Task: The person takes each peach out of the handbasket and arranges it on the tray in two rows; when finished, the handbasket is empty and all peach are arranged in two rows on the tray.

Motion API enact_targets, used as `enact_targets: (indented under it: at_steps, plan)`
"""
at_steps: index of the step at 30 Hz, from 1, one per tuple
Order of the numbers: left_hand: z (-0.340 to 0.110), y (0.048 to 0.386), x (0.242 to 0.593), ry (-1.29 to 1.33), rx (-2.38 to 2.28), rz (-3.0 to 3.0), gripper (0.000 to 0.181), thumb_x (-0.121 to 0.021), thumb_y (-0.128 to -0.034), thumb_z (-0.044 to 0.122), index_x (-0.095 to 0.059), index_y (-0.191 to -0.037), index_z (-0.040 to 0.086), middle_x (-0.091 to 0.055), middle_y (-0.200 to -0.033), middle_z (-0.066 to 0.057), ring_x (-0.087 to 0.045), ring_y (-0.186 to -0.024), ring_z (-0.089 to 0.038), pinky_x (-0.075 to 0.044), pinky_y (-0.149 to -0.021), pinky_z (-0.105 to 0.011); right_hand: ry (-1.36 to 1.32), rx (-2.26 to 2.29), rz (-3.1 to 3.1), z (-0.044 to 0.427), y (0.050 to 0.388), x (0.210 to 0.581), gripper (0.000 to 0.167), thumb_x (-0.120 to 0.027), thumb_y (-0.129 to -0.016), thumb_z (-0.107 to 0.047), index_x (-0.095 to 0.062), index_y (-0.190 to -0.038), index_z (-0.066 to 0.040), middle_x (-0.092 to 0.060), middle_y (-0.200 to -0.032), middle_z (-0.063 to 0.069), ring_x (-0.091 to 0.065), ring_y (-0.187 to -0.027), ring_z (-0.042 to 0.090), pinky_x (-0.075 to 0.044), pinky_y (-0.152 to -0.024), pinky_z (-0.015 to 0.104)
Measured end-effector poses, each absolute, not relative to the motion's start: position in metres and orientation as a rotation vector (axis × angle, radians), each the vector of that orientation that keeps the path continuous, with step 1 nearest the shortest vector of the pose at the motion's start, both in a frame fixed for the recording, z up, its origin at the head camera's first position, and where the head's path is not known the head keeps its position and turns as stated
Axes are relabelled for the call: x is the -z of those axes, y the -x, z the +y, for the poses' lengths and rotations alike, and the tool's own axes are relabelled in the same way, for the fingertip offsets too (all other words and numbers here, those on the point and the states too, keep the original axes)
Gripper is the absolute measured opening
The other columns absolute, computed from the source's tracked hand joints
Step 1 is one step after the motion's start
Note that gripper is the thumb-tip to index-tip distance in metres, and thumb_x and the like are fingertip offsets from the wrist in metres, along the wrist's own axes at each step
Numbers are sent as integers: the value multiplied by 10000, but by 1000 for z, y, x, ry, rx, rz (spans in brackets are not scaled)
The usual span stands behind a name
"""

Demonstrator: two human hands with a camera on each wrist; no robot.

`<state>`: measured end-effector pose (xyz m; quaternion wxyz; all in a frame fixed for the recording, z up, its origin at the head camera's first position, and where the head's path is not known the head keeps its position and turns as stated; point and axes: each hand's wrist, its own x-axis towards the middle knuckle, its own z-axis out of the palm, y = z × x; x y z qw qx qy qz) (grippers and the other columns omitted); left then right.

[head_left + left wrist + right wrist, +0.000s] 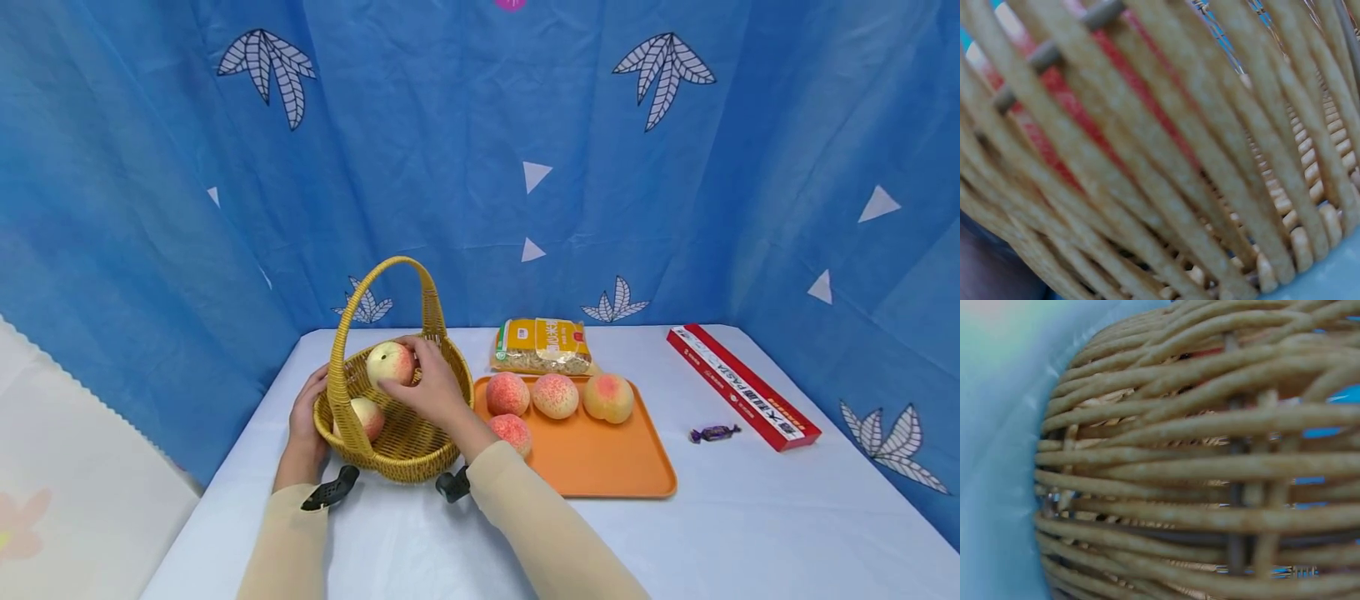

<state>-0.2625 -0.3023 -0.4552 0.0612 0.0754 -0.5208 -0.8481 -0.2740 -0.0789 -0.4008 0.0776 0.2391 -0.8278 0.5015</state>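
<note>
A yellow woven basket [416, 468] with a tall arched handle stands at the left of the table. Over its opening, my right hand [437, 390] holds a pale peach with a red blush [388, 364] between thumb and fingers. Another peach [369, 418] lies inside at the left, partly behind the handle. My left hand [304, 421] grips the basket's left side near the rim, its thumb out of sight. Both wrist views are filled by the woven wall [1166, 156], close up; red shows through its gaps in the left one.
Right of the basket, an orange tray [600, 467] carries several peaches [555, 396]. Behind it lies a yellow bag of pasta [542, 343]. Farther right are a purple wrapped candy [714, 433] and a long red pasta box [742, 385]. Blue curtains [465, 167] hang behind the table.
</note>
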Motion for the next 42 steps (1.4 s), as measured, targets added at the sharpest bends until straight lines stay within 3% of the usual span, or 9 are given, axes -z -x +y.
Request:
enact_targets:
  at_steps: [4, 11, 18, 25, 34, 42]
  plan:
    - [-302, 263, 453, -249, 2562, -1571, 323, -372, -1085, 210, -483, -1388, 210, -574, -1238, 133, -573, -1122, -3, -488, -951, -122, -699, -1571, -2454, -75, 269, 398, 610, -780, -845, -419, -492, -1370, -302, -529, -1289, -33, -570, -1146, 149, -542, -918, 335]
    - [-306, 265, 454, -244, 2524, -1557, 313, -435, -1070, 211, -540, -1364, 191, -605, -1214, 121, -601, -1096, -19, -508, -930, -129, -698, -1758, -2351, -62, 259, 397, 633, -795, -850, -356, -470, -1389, -293, -512, -1326, -8, -580, -1110, 170, -583, -793, 256]
    - [-308, 264, 458, -266, 2521, -1537, 358, -431, -1066, 200, -513, -1411, 156, -578, -1267, 103, -603, -1115, -3, -505, -947, -129, -716, -1901, -2242, -44, 245, 394, 638, -784, -860, -297, -460, -1409, -268, -519, -1336, 6, -569, -1094, 174, -579, -849, 359]
    - [-309, 262, 457, -253, 2506, -1592, 308, -423, -1066, 204, -561, -1340, 217, -576, -1251, 132, -589, -1128, 13, -497, -955, -121, -666, -1944, -2188, -16, 240, 387, 642, -774, -866, -199, -449, -1420, -228, -492, -1388, 15, -557, -1108, 204, -553, -803, 287]
    - [-311, 259, 457, -259, 2487, -1659, 375, -408, -1073, 242, -482, -1439, 204, -550, -1263, 156, -565, -1148, 34, -483, -959, -105, -597, -2019, -2130, 17, 242, 380, 652, -746, -893, -173, -412, -1453, -193, -426, -1442, 66, -539, -1151, 240, -537, -846, 314]
    - [-306, 260, 455, -239, 2530, -1596, 300, -414, -1070, 229, -546, -1339, 205, -528, -1312, 68, -548, -1201, -48, -493, -979, -142, -530, -1969, -2153, 39, 244, 378, 641, -757, -887, -160, -435, -1437, -231, -464, -1420, 53, -544, -1154, 244, -562, -834, 293]
